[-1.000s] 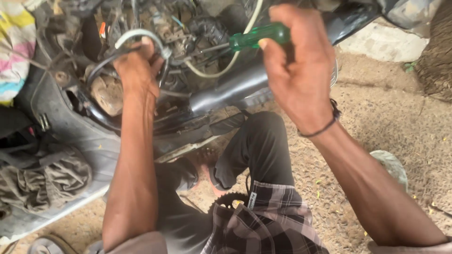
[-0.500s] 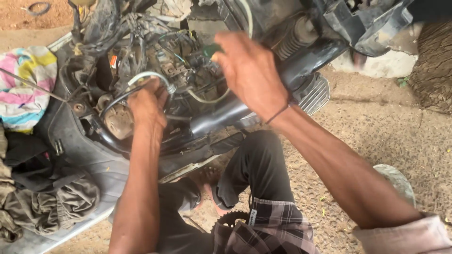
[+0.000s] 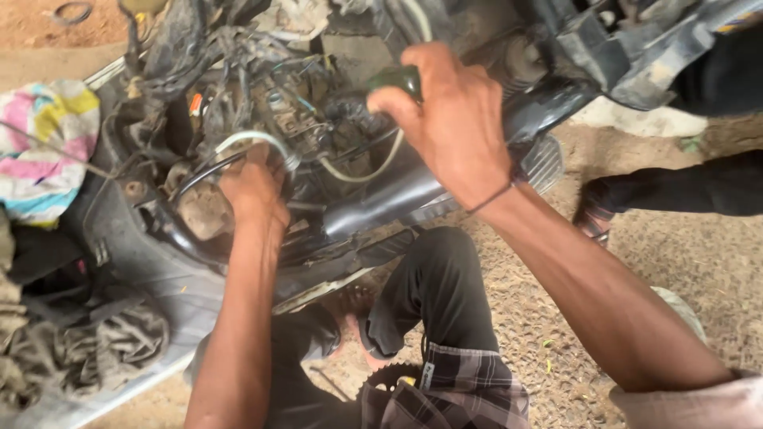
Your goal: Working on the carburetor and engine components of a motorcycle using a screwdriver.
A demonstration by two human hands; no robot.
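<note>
Now the right hand [image 3: 453, 127] is gripping a green-handled screwdriver [image 3: 397, 78], fingers wrapped tight round the handle, tip hidden among the wiring of a stripped scooter engine bay [image 3: 302, 103]. Compared with a second ago, the tool is sitting lower and deeper in the bay, handle mostly covered by the fist; it looks like the hand is now working a fastener rather than approaching. The left hand [image 3: 253, 195] is closing on a pale hose [image 3: 254, 141] just beside a black cable [image 3: 199, 171], same spot as before. Room is tight: wires crowd both hands, the black frame tube [image 3: 381, 206] is running under the right wrist. Outward, a grey rag [image 3: 103, 342] and a striped cloth [image 3: 44, 151] are lying left; gravel ground [image 3: 683, 262] is opening right, another person's leg [image 3: 683, 191] crossing it.
</note>
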